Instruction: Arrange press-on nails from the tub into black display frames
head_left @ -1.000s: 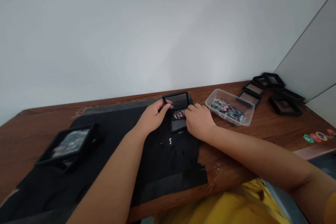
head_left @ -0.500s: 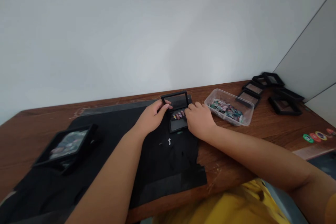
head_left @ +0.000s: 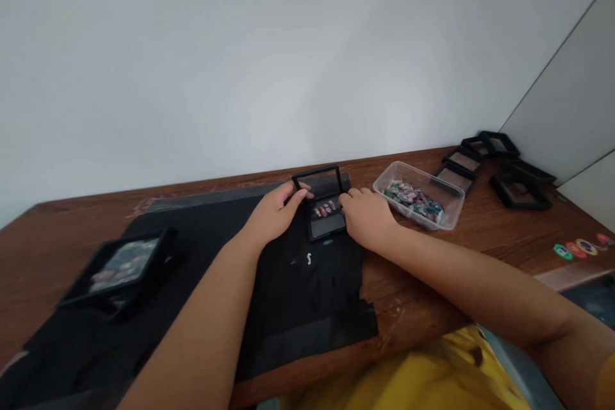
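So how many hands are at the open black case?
2: the left hand at the left side of the case, the right hand at its right side. No others show.

Brown wood-grain table (head_left: 57, 237) across the frame's lower half: black mat (head_left: 307, 307) from lower left to centre, clear tub (head_left: 452, 208) right of centre, black cases (head_left: 520, 193) and round stickers (head_left: 586, 247) at right
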`<state>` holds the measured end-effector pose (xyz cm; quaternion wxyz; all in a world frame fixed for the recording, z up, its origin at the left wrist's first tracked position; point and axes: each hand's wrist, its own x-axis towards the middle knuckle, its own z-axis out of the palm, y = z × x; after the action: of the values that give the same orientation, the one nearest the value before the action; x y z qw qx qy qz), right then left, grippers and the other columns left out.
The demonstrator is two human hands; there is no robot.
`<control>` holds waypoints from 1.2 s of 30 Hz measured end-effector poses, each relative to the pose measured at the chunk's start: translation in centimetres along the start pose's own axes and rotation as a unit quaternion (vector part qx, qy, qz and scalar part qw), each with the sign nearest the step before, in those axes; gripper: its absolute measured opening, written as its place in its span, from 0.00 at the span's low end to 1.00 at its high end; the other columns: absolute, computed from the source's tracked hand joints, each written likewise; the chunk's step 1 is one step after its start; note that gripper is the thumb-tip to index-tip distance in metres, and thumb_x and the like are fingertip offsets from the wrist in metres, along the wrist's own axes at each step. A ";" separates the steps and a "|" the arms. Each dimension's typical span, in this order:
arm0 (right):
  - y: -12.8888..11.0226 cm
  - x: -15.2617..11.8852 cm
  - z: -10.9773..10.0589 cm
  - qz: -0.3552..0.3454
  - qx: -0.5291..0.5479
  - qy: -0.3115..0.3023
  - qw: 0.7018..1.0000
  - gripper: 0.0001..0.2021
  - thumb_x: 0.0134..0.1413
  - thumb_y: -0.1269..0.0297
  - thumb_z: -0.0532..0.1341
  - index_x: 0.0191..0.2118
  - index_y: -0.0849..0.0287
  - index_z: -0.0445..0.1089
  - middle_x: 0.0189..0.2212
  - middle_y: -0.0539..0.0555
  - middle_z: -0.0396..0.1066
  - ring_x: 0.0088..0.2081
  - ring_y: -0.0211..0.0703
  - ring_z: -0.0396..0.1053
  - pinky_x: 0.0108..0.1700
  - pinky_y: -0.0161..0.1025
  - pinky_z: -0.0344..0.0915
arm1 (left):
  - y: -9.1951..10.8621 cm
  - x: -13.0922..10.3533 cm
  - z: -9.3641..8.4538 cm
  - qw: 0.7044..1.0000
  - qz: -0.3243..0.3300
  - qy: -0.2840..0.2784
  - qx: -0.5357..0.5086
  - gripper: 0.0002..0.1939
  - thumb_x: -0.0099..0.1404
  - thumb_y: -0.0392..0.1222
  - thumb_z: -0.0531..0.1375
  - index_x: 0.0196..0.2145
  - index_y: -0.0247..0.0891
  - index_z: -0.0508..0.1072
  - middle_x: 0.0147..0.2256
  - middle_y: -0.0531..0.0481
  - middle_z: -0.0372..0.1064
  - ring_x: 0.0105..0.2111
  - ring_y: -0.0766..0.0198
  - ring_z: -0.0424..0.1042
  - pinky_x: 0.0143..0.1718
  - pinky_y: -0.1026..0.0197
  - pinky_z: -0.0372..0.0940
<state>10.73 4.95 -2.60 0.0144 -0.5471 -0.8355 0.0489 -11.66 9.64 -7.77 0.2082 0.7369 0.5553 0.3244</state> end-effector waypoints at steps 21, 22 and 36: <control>-0.3 -0.7 -0.7 0.034 0.002 -0.061 0.998 0.12 0.69 0.71 0.55 0.53 0.66 0.72 0.54 0.67 0.72 0.53 0.54 0.76 0.49 0.43 0.72 | -1.5 0.1 -1.0 0.999 -0.022 0.026 0.006 0.21 0.70 0.61 0.50 0.42 0.44 0.72 0.43 0.45 0.81 0.48 0.48 0.78 0.55 0.46 0.70; -0.2 -0.7 -0.7 0.035 0.004 -0.060 0.998 0.12 0.69 0.71 0.56 0.53 0.66 0.72 0.55 0.66 0.72 0.53 0.54 0.76 0.49 0.43 0.72 | -1.5 0.1 -1.0 0.999 -0.021 0.026 0.008 0.21 0.71 0.61 0.50 0.42 0.44 0.72 0.43 0.45 0.81 0.49 0.48 0.78 0.55 0.46 0.70; -0.1 -0.1 -0.6 0.017 0.010 -0.033 0.999 0.14 0.74 0.70 0.50 0.56 0.60 0.67 0.45 0.63 0.79 0.47 0.54 0.80 0.43 0.43 0.70 | -0.9 -0.1 -0.9 1.000 -0.014 0.020 0.007 0.18 0.72 0.57 0.50 0.43 0.43 0.72 0.44 0.44 0.82 0.48 0.47 0.78 0.56 0.44 0.70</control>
<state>10.72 4.87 -2.03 -0.0085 -0.5590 -0.8257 0.0754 -12.93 9.78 -7.80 0.1962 0.7236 0.5721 0.3324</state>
